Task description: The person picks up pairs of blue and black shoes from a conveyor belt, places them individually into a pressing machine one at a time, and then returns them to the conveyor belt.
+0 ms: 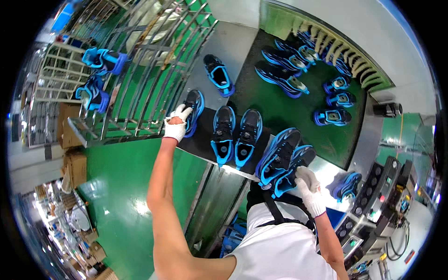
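Note:
Both of my hands wear white knitted gloves. My left hand (177, 122) grips the side of a black and blue sneaker (196, 108) at the left end of the work surface. Two matching sneakers, a left one (223, 133) and a right one (248, 135), stand side by side in front of me, heels toward me. Nearer my right hand (310, 190), two more sneakers, one (281, 151) overlapping another (302, 157), lie at the front edge. The right hand's loosely bent fingers are beside the second shoe; no firm hold shows.
Another sneaker (218, 77) stands farther back on the metal plate. Several more sit on the dark green belt (298, 109), before a fringed opening (354, 58). A metal rack (140, 93) is at left; control panels (373, 191) and another sneaker (346, 186) are at right.

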A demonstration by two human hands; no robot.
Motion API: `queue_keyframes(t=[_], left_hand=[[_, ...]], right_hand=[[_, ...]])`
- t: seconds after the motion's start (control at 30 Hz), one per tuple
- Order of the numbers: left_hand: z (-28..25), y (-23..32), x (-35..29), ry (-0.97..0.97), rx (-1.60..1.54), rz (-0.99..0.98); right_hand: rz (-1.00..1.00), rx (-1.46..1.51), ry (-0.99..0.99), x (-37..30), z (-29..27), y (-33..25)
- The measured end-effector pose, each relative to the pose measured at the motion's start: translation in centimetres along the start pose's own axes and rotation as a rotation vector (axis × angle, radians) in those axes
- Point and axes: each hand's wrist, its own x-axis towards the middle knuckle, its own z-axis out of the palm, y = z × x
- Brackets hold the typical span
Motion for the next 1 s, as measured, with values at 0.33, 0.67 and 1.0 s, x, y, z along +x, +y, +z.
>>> queue_keyframes(t=[0.33,0.67,1.0], left_hand=[[-14.9,13.2,-4.1,0.327,-0.166,0.001],[-8.7,43.1,-13.8,-0.111,-0.908,0.46],[-4.6,55.8,-18.8,-0.635,-0.707,0.693]], right_hand=[[-0.053,0.27,-0.003,-3.5,-0.7,-3.0],[-0.046,0.72,-0.068,-8.8,-5.9,0.5],[0.026,0.228,0.435,-25.5,-14.2,7.9]])
